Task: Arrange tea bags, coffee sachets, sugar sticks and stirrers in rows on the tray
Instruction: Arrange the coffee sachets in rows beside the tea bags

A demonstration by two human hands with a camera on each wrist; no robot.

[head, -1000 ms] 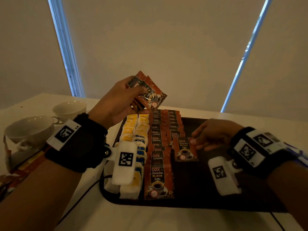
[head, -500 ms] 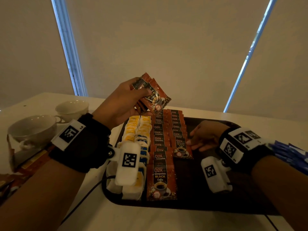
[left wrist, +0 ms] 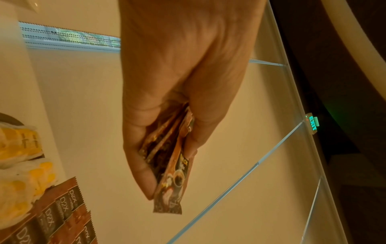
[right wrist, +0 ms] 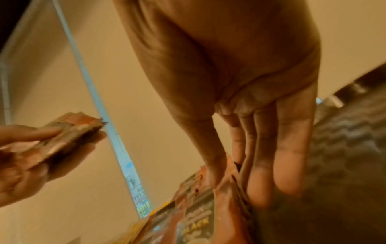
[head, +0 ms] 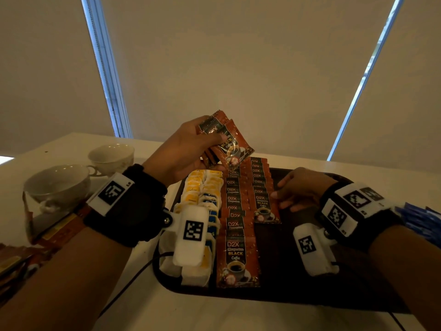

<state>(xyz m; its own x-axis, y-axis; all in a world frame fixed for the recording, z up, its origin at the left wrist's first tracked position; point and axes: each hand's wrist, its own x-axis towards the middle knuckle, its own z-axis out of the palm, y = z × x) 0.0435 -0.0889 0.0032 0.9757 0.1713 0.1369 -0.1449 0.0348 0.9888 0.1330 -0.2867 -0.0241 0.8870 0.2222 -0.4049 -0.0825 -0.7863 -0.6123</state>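
My left hand [head: 214, 144] is raised over the far left end of the dark tray [head: 310, 290] and grips a bunch of brown coffee sachets [head: 235, 146]. The left wrist view shows the left hand [left wrist: 173, 165] with thumb and fingers clamped on these held sachets [left wrist: 173, 178]. On the tray lie two rows of yellow and blue tea bags [head: 202, 187] and a long row of coffee sachets [head: 235, 204]. My right hand [head: 284, 197] pinches the right edge of the nearest sachet [head: 263, 206] of a second coffee row. Seen from the right wrist, its thumb [right wrist: 213, 175] lies on top.
Two white cups [head: 57, 185] [head: 112, 156] stand on the table at the left, beside brown packaging [head: 47, 235]. Blue sticks [head: 420, 220] lie off the tray at the far right. A black cable [head: 133, 280] runs along the tray's near left corner.
My right hand has slid its coffee sachet a little farther up the tray, onto the end of the second row. The left hand has kept its bunch almost still.
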